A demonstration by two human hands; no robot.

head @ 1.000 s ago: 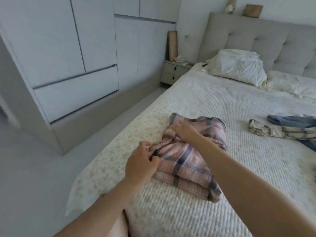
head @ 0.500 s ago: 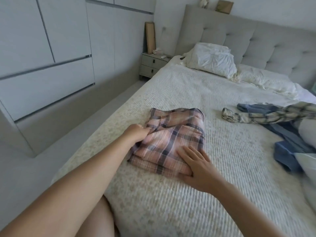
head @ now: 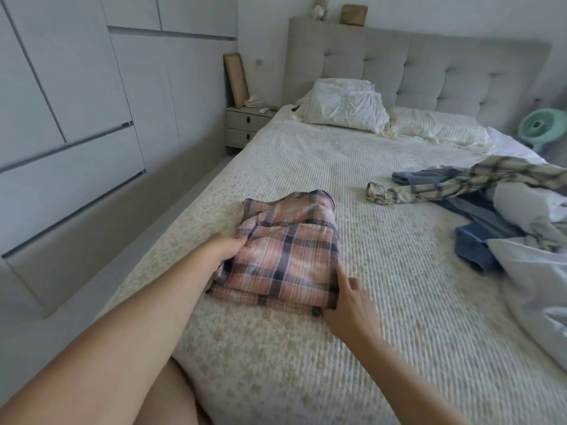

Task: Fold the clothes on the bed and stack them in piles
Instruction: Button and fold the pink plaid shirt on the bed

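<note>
**Pink shirt folded on the bed**

A folded pink checked shirt [head: 285, 250] lies on the white bedspread [head: 383, 271], near the left side of the bed. The left hand [head: 222, 250] holds the shirt's left edge, with its fingers tucked into the cloth. The right hand [head: 345, 305] is at the shirt's near right corner. Its fingers look mostly straight and touch the edge, and the thumb is under the corner or beside it; I cannot tell which.

Well apart, on the right side of the bed, is a messy heap of clothes. In it are a pale checked shirt [head: 460, 182], some blue clothes [head: 472, 246] and a light grey cloth [head: 534, 271], all unfolded and lying over each other.

Two white pillows [head: 346, 108] lean near the grey headboard [head: 429, 72]. A small bedside table [head: 245, 124] with two closed drawers stands by the bed. A green fan [head: 541, 127] is on the far right.
</note>
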